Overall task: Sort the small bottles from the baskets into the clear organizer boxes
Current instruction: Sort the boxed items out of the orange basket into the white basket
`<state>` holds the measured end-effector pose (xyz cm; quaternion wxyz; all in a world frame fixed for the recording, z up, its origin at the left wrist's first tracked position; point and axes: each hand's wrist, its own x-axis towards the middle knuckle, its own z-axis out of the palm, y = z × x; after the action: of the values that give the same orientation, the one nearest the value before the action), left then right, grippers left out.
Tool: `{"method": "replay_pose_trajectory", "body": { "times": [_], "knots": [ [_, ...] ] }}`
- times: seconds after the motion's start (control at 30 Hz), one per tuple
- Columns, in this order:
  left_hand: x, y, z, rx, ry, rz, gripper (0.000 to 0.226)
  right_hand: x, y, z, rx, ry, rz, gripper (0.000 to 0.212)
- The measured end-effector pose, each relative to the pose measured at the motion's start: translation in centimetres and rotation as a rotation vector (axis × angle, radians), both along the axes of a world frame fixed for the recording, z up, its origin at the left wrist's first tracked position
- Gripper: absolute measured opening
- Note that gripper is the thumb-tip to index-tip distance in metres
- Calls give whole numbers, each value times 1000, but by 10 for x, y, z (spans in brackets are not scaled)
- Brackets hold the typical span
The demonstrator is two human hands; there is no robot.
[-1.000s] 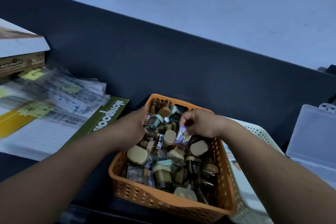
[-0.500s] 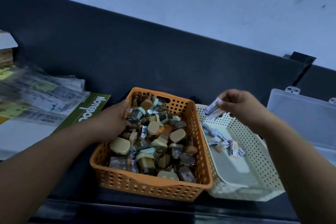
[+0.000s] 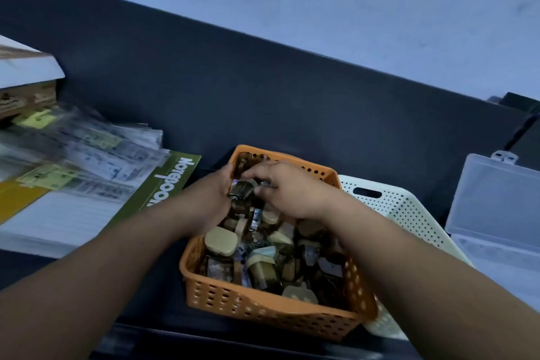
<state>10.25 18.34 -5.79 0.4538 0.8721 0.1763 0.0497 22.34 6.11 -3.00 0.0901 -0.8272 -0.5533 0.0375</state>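
both hands deep in the orange basket [image 3: 263, 310] at its far end. left hand [image 3: 211, 199] and right hand [image 3: 287, 190] curl round the small bottles [image 3: 242, 193]; can't tell if either grip has closed on one. risk: tangled pile, neighbours dragged out over the rim onto the bench. clear organizer box [image 3: 496, 213] sits open, well right.

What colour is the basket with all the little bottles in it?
Orange, with small holes in its sides; the head view shows it clearly.
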Motion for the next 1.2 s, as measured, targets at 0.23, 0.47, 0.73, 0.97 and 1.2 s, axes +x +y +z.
{"method": "replay_pose_trajectory", "body": {
  "times": [0.23, 0.47, 0.73, 0.97, 1.2],
  "knots": [
    [2, 10, -11, -7, 45, -27, 75, 25, -10, -15, -241, 15, -15, 22],
    [5, 10, -12, 8, 40, -14, 76, 11, -4, -11, -20, 126, 20, 26],
    [4, 11, -13, -49, 30, -14, 75, 14, -16, -9, -315, 105, 25, 79],
    [5, 8, -11, -28, 12, 9, 73, 21, 10, -3, -182, 59, -35, 24],
    [2, 6, -8, -34, -9, 3, 72, 23, 40, -8, -537, -78, 27, 82]
  ]
}}
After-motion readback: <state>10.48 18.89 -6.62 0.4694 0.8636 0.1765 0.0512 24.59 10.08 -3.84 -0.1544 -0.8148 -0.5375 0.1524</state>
